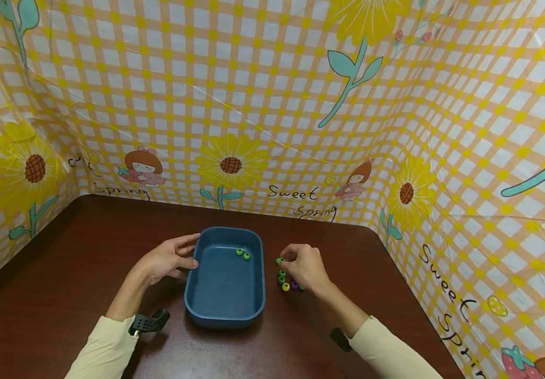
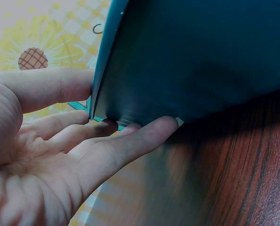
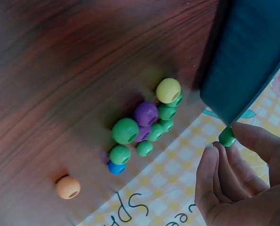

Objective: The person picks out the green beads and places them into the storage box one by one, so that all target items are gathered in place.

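A blue rectangular bin (image 1: pixel 225 310) stands on the table with two green beads (image 1: pixel 243 254) inside, near its far right corner. My left hand (image 1: pixel 165 260) is at the bin's left side, its fairly straight fingers (image 2: pixel 130 146) against the outer wall. To the right of the bin, my right hand (image 1: pixel 305 266) pinches a green bead (image 3: pixel 227 137) between thumb and fingertips, held above the table. Below that hand lies a cluster of loose beads: a yellow bead (image 3: pixel 168 90), a purple bead (image 3: pixel 146 114), several green ones (image 3: pixel 125 131) and a blue bead (image 3: pixel 117 167).
An orange bead (image 3: pixel 68 187) lies apart from the cluster in the right wrist view. The dark wood table (image 1: pixel 54 268) is bordered at the back and sides by a checked cloth (image 1: pixel 253 105) with printed sunflowers. A black wrist strap (image 1: pixel 149 322) sits at the left sleeve.
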A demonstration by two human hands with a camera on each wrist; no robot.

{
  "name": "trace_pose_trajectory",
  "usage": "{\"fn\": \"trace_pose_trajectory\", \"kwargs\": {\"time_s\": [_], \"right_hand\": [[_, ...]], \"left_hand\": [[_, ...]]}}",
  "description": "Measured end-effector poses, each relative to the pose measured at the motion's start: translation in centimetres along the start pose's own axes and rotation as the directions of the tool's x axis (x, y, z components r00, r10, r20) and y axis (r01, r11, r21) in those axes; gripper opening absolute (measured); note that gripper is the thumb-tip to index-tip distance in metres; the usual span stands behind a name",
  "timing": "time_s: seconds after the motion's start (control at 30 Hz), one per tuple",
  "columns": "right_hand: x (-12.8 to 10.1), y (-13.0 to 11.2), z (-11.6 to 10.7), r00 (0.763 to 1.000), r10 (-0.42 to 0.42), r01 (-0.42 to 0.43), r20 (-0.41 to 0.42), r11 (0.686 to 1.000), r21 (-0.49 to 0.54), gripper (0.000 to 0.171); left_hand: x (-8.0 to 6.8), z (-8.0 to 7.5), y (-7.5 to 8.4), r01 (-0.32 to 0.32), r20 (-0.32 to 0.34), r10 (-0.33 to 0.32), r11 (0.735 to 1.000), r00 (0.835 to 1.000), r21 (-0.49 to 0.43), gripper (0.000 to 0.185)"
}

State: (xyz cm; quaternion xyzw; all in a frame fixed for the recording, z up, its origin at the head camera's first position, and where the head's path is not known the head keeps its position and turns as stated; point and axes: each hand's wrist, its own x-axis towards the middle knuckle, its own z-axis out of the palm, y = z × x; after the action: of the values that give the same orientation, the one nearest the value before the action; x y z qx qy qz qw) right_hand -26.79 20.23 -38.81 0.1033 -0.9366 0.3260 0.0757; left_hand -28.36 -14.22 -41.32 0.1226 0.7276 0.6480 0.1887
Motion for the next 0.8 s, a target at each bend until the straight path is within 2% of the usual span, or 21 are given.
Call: {"fn": "trace_pose_trajectory", "kwargs": {"time_s": [0.3,0.53,0.8], "right_hand": [[0.6,-1.2,0.9,0.998,-0.064,0.063,-0.018,0.998,-0.008,0.006],[0.9,-2.6,1.5,0.998,-0.064,0.064,-0.009,0.998,0.017,0.007],[1.2,-3.9,2.5,0.995,-0.104,0.104,0.005,0.994,0.037,0.009]], "left_hand": [[0.0,0.0,-0.1,-0.004,0.000,0.004,1.000,1.000,0.001,0.080],[0.0,0.0,0.0,0.006,0.002,-0.006,1.000,1.000,-0.001,0.080],[0.0,0.1,0.0,0.001,-0.001,-0.001,1.000,1.000,0.004,0.080]]}}
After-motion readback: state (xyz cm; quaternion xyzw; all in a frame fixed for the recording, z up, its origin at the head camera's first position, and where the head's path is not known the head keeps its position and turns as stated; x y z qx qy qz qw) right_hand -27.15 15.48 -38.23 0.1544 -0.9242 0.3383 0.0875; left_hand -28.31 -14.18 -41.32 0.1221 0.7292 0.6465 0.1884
